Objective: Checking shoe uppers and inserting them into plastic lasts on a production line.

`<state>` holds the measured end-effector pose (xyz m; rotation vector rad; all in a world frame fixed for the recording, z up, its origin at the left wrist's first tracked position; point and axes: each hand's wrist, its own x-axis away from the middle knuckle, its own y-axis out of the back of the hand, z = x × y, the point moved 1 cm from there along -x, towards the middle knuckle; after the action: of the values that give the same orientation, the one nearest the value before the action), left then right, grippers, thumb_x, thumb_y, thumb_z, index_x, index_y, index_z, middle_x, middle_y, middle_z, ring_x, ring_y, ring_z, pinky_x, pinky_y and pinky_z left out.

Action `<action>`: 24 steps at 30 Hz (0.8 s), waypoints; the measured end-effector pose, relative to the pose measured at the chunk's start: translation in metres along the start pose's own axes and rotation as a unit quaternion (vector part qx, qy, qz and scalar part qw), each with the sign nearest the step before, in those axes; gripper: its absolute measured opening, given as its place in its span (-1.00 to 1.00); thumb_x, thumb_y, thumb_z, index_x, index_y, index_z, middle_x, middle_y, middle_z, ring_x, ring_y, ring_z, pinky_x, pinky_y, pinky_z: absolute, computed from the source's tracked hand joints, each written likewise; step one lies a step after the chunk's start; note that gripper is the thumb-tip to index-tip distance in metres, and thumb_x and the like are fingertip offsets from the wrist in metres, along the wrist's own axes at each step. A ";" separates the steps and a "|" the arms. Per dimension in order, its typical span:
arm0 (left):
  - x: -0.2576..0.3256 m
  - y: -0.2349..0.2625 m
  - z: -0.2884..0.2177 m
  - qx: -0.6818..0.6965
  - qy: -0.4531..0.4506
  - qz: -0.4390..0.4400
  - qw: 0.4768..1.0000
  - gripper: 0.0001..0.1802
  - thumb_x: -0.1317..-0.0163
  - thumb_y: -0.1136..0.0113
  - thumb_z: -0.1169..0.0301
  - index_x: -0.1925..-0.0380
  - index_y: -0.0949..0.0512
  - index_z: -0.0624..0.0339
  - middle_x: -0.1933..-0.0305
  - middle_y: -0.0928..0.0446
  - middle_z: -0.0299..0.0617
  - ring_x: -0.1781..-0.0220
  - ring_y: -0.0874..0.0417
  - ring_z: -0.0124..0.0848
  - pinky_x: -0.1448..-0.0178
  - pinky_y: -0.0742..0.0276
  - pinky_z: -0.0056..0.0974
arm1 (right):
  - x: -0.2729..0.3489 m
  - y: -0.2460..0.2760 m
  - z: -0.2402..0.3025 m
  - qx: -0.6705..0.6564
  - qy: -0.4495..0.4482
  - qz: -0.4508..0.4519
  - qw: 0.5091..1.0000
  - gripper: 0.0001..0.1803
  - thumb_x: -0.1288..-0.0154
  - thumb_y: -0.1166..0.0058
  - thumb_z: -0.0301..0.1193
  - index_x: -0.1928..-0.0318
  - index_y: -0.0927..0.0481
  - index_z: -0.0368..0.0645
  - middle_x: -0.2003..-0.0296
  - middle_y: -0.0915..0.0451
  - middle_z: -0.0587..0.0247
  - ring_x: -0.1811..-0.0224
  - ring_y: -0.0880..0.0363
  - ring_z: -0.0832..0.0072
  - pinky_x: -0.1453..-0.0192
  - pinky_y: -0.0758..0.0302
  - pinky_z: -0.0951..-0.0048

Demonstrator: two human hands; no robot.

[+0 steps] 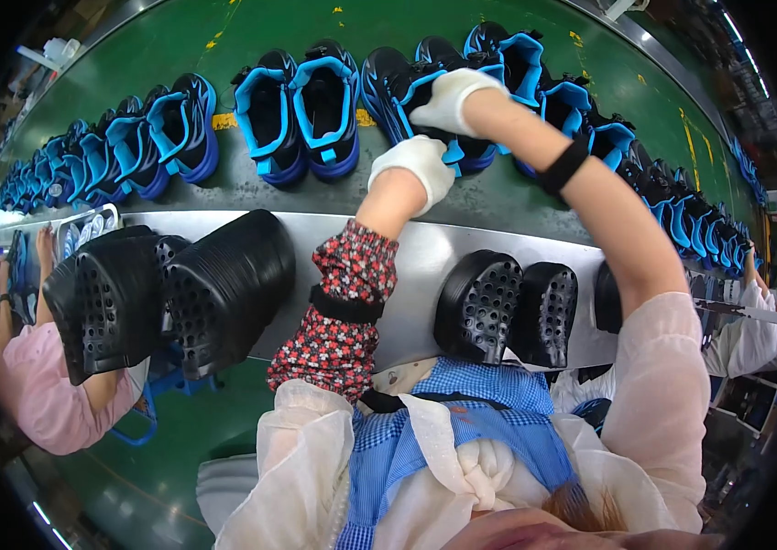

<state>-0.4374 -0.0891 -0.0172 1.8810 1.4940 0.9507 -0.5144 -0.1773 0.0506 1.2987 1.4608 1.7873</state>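
Both gloved hands (430, 137) on blue-black shoe (407, 87)

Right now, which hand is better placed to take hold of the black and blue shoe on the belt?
The right hand: its gloved fingers already lie on the shoe. The left hand sits closed just below it, at the belt's near edge.
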 end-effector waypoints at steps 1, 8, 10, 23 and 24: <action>-0.007 0.002 0.002 -0.013 0.005 0.040 0.999 -0.56 -0.12 -0.09 0.13 0.08 -0.60 0.15 0.04 -0.59 0.03 -0.02 -0.59 -0.07 -0.11 -0.50 -0.13 | -0.010 -0.011 0.007 0.004 -0.003 -0.005 1.000 -0.53 -0.12 0.01 -0.11 0.20 -0.67 -0.26 0.20 -0.63 -0.13 0.12 -0.63 0.05 0.01 -0.54 0.20; -0.036 -0.006 0.007 -0.059 0.015 0.149 0.987 -0.58 -0.15 0.00 0.14 0.14 -0.62 0.16 0.29 -0.67 -0.02 0.29 -0.71 -0.17 0.13 -0.58 -0.20 | -0.059 -0.061 0.011 -0.004 -0.001 -0.030 1.000 -0.72 -0.12 -0.14 -0.44 0.11 -0.68 -0.12 0.08 -0.64 0.00 0.00 -0.62 0.17 -0.03 -0.57 0.23; -0.038 -0.008 0.010 -0.062 0.019 0.112 0.992 -0.59 -0.16 0.00 0.14 0.14 -0.62 0.15 0.29 -0.67 -0.02 0.30 -0.71 -0.19 0.14 -0.58 -0.21 | -0.071 -0.068 0.012 0.003 0.015 -0.051 0.999 -0.71 -0.16 -0.11 -0.44 0.09 -0.67 -0.14 0.04 -0.62 -0.03 -0.03 -0.61 0.15 -0.06 -0.56 0.22; -0.033 0.035 0.010 -0.089 0.147 0.183 0.968 -0.36 -0.08 -0.17 -0.01 -0.04 -0.53 0.27 0.14 -0.66 0.01 0.21 -0.72 -0.21 0.12 -0.60 -0.19 | -0.005 -0.019 -0.024 -0.103 0.017 -0.131 0.986 -0.60 -0.22 0.09 -0.18 0.11 -0.65 -0.16 0.06 -0.60 -0.06 -0.01 -0.58 0.05 -0.11 -0.50 0.15; -0.030 0.041 0.011 -0.112 0.156 0.172 0.966 -0.36 -0.05 -0.22 -0.02 -0.03 -0.55 0.23 0.16 -0.67 0.01 0.20 -0.71 -0.21 0.10 -0.59 -0.19 | 0.005 -0.013 -0.042 -0.124 -0.026 -0.188 0.974 -0.61 -0.23 0.11 -0.20 0.12 -0.65 -0.16 0.07 -0.60 -0.06 -0.01 -0.57 0.05 -0.11 -0.49 0.14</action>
<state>-0.4087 -0.1279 0.0025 1.9198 1.1757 1.5698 -0.5560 -0.1891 0.0412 0.8710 1.3022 1.6075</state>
